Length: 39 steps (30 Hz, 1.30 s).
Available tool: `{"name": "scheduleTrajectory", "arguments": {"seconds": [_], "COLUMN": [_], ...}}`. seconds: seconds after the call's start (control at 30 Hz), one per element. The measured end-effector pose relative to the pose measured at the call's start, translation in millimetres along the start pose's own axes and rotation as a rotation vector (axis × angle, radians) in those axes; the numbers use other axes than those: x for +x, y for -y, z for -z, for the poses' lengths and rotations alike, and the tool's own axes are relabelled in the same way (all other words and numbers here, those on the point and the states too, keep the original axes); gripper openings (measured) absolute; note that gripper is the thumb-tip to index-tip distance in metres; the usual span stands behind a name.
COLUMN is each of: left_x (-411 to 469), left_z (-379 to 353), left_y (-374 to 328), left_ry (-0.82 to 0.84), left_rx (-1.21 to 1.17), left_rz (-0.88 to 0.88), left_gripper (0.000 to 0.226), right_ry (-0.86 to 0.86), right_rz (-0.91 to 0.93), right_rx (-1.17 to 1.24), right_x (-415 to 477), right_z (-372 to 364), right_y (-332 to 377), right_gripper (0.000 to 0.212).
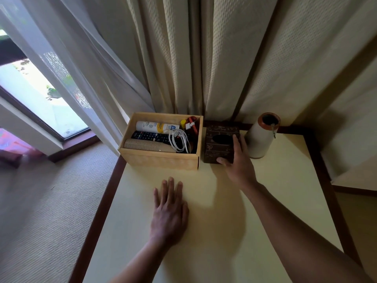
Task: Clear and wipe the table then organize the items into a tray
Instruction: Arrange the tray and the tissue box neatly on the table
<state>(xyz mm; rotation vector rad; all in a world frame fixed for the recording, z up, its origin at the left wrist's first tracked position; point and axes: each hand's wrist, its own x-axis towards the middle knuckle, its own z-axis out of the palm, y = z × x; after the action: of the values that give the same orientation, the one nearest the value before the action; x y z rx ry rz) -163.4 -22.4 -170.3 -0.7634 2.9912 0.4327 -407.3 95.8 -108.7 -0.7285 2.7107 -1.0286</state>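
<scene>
1. Dark tissue box (219,144) stands just beside the filled wooden tray (161,160) — my right hand (237,164) grips its near corner.
2. My left hand (170,209) lies flat on the table (224,221), fingers straight.
3. Arranging stage, I judge — next, nudge it square.

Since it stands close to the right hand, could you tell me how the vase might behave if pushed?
The vase is tall and narrow, so it may tip, then roll. It looks ceramic, so probably heavy and breakable.
</scene>
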Motion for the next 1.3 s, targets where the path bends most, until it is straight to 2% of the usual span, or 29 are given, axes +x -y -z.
{"name": "scheduleTrajectory", "arguments": {"seconds": [0.47, 0.53, 0.6, 0.67, 0.73, 0.8, 0.87, 0.97, 1.3], "left_x": [-0.3, -0.2, -0.1, 0.0, 0.0, 0.2, 1.0, 2.3, 0.6], "left_z": [2.7, 1.2, -0.3, -0.6, -0.8, -1.9, -3.3, -4.7, -0.5], "left_y": [-0.2, 0.8, 1.7, 1.6, 1.6, 2.1, 2.5, 3.4, 1.5], "left_ry": [-0.001, -0.003, -0.008, 0.002, 0.007, -0.002, -0.013, -0.020, 0.000], "left_rx": [0.003, -0.002, -0.008, -0.005, -0.001, -0.008, -0.021, -0.020, 0.005], "left_rz": [0.005, 0.003, 0.003, 0.002, 0.000, 0.001, 0.002, 0.001, 0.002], "left_gripper": [0.069, 0.069, 0.069, 0.070, 0.070, 0.070, 0.070, 0.070, 0.070], "right_ry": [0.006, -0.094, -0.263, -0.429, -0.491, -0.445, -0.361, -0.233, -0.183], "right_rz": [0.040, 0.054, 0.033, -0.068, -0.236, -0.340, -0.304, -0.240, -0.165], "right_rx": [-0.060, -0.074, -0.034, 0.040, 0.194, 0.372, 0.473, 0.467, 0.529], "right_x": [13.5, 4.0, -10.8, -23.3, -17.9, 2.6, 23.5, 35.8, 41.7], "right_z": [-4.7, 0.4, 2.1, 4.1, 10.9, 22.2, 34.4, 40.9, 25.6], "right_y": [13.3, 12.8, 6.1, -4.7, -19.4, -33.4, -43.7, -51.8, -51.2], "right_gripper": [0.096, 0.094, 0.081, 0.063, 0.061, 0.077, 0.089, 0.092, 0.087]}}
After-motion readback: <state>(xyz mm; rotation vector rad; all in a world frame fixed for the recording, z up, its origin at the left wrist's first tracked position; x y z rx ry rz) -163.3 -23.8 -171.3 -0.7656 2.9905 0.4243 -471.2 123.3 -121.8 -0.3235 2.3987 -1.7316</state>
